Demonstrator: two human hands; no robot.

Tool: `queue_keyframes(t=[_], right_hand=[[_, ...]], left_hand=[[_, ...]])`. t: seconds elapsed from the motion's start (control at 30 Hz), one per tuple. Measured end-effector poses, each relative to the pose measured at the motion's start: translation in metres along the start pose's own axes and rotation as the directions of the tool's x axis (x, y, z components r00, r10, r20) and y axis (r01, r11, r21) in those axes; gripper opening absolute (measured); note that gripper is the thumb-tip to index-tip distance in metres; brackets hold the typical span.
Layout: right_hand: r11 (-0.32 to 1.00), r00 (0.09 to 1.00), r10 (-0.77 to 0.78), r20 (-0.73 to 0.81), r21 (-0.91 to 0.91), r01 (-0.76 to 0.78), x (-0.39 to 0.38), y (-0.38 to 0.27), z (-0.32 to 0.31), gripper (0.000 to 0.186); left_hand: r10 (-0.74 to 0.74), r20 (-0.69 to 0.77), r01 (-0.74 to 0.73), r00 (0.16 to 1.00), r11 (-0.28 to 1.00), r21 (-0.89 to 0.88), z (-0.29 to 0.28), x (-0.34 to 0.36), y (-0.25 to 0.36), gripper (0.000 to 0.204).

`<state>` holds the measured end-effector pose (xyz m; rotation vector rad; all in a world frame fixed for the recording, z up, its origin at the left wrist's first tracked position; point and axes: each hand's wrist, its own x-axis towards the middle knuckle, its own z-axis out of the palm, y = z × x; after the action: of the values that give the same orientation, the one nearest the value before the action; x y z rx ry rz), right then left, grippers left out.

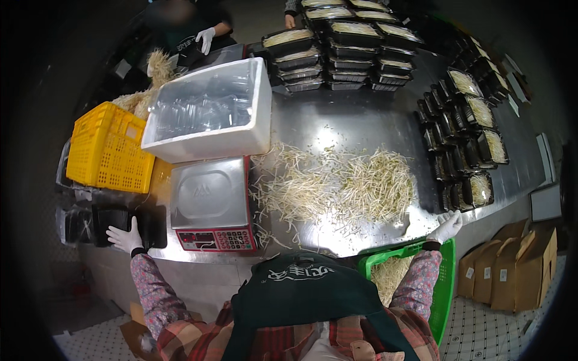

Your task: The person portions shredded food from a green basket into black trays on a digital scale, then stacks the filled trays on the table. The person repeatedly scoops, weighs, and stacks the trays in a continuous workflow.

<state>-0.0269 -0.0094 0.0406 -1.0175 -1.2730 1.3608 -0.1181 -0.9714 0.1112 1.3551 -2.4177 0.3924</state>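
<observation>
Shiny metal worktable (337,117) fills the middle of the room, its near edge running right in front of the person's apron (289,283). Toward its left side sits a white foam box (208,144) of clear plastic lids (208,111), with a yellow crate (123,159) just left of it, while a green crate (448,271) of sprouts stands below the near edge, at right. Between the foam box and the near edge is a red-and-silver digital scale (208,195); to its right, loose bean sprouts (379,186) spread in two joining heaps, long axis left to right. Lidded sprout packs (480,189) line the right edge, and black plastic trays (108,215) lie by the near left corner. Smallest are the gloved hands: the left hand (124,237), fingers spread apart and grasping nothing visible, is nearer the trays, which lie just beyond and around its fingertips; contact and their long axis cannot be told. At the near edge, the right hand (447,227) has fingers extended, seemingly unloaded; the nearest pack lies beyond and rightward, the sprouts beyond and leftward.
</observation>
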Motion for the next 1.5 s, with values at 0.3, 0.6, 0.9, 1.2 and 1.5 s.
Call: queue_keyframes(t=[0.3, 0.6, 0.9, 1.2, 1.5], right_hand=[[0.689, 0.152, -0.236, 0.96, 0.055, 0.722, -0.259, 0.008, 0.18, 0.055], [0.406, 0.117, 0.361, 0.925, -0.269, 0.874, -0.35, 0.061, 0.371, 0.095], [0.316, -0.198, 0.122, 0.973, 0.151, 0.937, -0.442, 0.069, 0.277, 0.051], [0.352, -0.245, 0.353, 0.903, 0.114, 0.929, -0.375, -0.008, 0.3, 0.065], [0.327, -0.187, 0.116, 0.975, 0.14, 0.934, -0.465, 0.1, 0.325, 0.044]], left_hand=[[0.366, 0.536, -0.026, 0.76, 0.842, -0.538, 0.141, 0.002, -0.147, 0.032], [0.285, -0.106, -0.301, 0.953, 0.932, -0.203, 0.038, 0.016, -0.085, 0.069], [0.351, 0.4, -0.128, 0.847, 0.864, -0.486, 0.121, 0.026, -0.113, 0.062], [0.342, 0.347, -0.074, 0.873, 0.796, -0.6, 0.145, 0.0, -0.12, 0.02], [0.423, -0.065, -0.259, 0.904, 0.42, -0.87, 0.017, -0.03, -0.005, 0.011]])
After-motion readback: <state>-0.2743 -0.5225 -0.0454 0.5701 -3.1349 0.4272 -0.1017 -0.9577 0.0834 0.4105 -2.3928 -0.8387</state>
